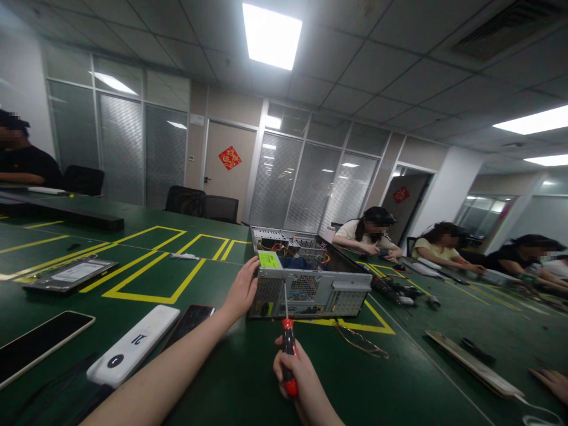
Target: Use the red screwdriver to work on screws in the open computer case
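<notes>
An opened desktop computer case (331, 284) lies on the green table, its rear panel facing me. Inside its left corner sits a power supply with a yellow-green label (270, 260); wires and boards show behind it. My left hand (243, 288) grips the case at that corner, fingers against its left side; the fingertips are partly hidden. In my right hand (298, 370) is a screwdriver (288, 340) with a red and black handle, fingers wrapped round it. The shaft points up and away, its tip at the rear panel just below the power supply label.
Left of me lie a hard drive (73, 273), a white device (133, 346), a phone (42, 343) and a dark phone (189, 325). Wires (361, 342) lie right of the case, with black cables (394, 290) beyond. Several people sit around the table.
</notes>
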A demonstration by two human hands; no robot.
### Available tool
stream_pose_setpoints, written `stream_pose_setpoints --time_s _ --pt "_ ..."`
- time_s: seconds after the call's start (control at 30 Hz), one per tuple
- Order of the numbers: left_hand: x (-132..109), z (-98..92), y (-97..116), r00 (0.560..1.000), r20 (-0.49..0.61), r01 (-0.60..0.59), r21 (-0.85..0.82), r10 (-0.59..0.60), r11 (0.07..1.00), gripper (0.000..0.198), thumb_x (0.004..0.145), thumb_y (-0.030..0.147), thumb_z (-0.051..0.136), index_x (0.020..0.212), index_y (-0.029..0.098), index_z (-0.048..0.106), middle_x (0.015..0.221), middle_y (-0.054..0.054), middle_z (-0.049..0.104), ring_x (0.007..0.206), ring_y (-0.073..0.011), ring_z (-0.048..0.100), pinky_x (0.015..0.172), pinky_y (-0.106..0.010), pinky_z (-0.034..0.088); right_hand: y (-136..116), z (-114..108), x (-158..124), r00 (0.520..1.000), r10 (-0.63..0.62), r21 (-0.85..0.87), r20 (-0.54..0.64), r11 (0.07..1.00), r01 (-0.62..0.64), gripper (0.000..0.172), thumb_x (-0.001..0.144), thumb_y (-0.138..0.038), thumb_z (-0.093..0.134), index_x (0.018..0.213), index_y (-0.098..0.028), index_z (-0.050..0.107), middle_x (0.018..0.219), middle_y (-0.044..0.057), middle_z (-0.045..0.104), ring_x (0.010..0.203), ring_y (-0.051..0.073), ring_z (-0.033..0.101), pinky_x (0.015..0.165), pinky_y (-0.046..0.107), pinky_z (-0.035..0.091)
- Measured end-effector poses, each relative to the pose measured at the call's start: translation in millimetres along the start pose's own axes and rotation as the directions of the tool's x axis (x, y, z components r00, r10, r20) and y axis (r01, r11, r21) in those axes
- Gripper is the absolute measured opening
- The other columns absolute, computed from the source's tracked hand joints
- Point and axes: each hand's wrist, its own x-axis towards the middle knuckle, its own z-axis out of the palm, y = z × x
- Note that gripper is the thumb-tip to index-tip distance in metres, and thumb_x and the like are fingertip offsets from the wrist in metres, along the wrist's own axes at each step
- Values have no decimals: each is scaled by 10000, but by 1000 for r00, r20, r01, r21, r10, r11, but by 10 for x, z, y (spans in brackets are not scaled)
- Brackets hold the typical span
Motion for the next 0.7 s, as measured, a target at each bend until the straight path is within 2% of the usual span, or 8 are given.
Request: stream_pose_setpoints --time_s 0.37,0.53,0.7 --pt "0 -9 6 1000 4 -1 5 1 1000 434 919 227 295 1351 189 292 1407 -110 342 1323 -204 310 1095 -438 276 -47 21 -52 999 -27 20 -18 999 27 390 737 -389 545 1043 -180 422 552 -66 483 423 67 334 390 185 223" --pt "-1 -5 -5 1000 5 -5 10 5 1000 430 922 230 292 1350 184 289 1409 -108 339 1326 -199 304 1099 -424 276 -81 -18 -20 999 31 11 27 999 -31 429 695 -393 547 1042 -181 410 521 -70 481 396 62 298 363 182 199" --pt "-7 -1 -14 1000 10 -1 9 0 1000 433 922 233 291 1352 184 280 1414 -106 330 1326 -195 301 1104 -425 266 -225 -65 -53 996 71 -3 58 997 -71 441 679 -360 559 1054 -187 402 496 -76 478 380 58 282 349 173 162"
